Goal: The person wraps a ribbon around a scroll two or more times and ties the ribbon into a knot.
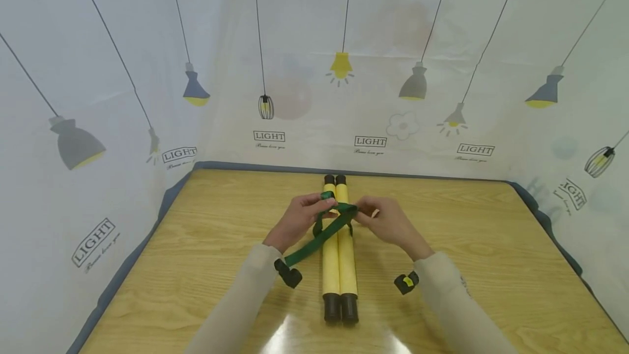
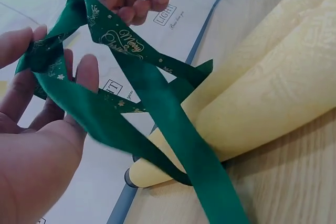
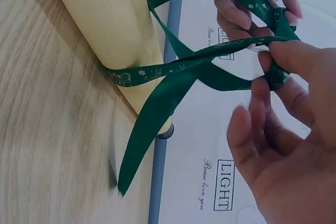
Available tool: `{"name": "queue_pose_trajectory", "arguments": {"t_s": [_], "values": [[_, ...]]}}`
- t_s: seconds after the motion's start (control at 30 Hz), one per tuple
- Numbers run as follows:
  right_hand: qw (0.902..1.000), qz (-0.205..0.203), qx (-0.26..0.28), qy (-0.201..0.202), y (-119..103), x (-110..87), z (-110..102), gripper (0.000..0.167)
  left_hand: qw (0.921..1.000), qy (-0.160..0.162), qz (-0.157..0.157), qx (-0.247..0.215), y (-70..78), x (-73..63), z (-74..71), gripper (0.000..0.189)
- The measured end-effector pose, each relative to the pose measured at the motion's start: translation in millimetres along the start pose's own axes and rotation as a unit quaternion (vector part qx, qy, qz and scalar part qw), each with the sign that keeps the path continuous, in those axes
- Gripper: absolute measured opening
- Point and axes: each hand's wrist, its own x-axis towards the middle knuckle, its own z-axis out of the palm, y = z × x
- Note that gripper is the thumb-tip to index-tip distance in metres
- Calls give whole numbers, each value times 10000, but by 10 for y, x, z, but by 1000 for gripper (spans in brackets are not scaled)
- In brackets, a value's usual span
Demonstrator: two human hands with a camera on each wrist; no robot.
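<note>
Two pale yellow tubes [image 1: 331, 266] with black end caps [image 1: 349, 308] lie side by side, lengthwise on the table. A green ribbon [image 1: 314, 245] with gold and white "Merry Christmas" print passes around them and rises in crossed loops above. My left hand [image 1: 296, 218] is over the left tube and pinches a twisted fold of the ribbon [image 2: 50, 59] between thumb and fingers. On the right side, my right hand [image 1: 385, 220] pinches another part of the ribbon [image 3: 275, 74]. One loose ribbon tail [image 3: 139, 140] hangs down, its end free. How the strands cross between the fingers is partly hidden.
The wood-grain table [image 1: 211, 288] has a blue-grey edging [image 1: 265, 167] at its back and sides. A white sheet [image 1: 304, 26] printed with lamps and "LIGHT" labels stands around it. Black wrist cameras [image 1: 288, 274] are strapped over the pale sleeves [image 1: 241, 299].
</note>
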Motion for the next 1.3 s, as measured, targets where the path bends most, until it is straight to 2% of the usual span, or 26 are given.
{"name": "queue_pose_trajectory", "arguments": {"t_s": [0.07,0.13,0.2,0.33,0.43,0.57,0.67,0.73,0.83,0.9,1.07,1.3], "values": [[9994,-140,-239,200,38,-3,-19,7,9999,-7,57,-113,-12,1,-14,39],[9993,-171,-228,260,87,-12,-50,10,9997,26,164,-159,-26,3,-37,37],[9996,-86,-122,244,135,-26,-93,14,9993,87,254,-257,-42,4,-68,32],[9996,196,150,98,215,-53,-205,21,9961,132,459,-745,-47,2,-117,17],[9987,351,357,-43,251,-71,-295,23,9915,121,567,-1167,-31,-1,-153,13],[9955,385,835,-219,281,-98,-416,22,9844,98,689,-1615,15,-23,-205,17],[9918,390,1172,-327,302,-132,-521,22,9778,301,747,-1932,60,-42,-256,18],[9908,524,1188,-386,313,-161,-596,23,9732,546,748,-2107,93,-57,-300,17],[9916,844,871,-458,315,-210,-705,28,9675,825,713,-2281,138,-84,-373,15],[9927,986,568,-397,317,-238,-767,31,9655,886,710,-2345,164,-108,-425,15],[9951,978,-16,-155,374,-297,-895,29,9637,807,839,-2404,199,-168,-551,18],[9934,1065,-407,-84,515,-413,-1047,30,9641,811,870,-2372,164,-255,-716,16]]}}
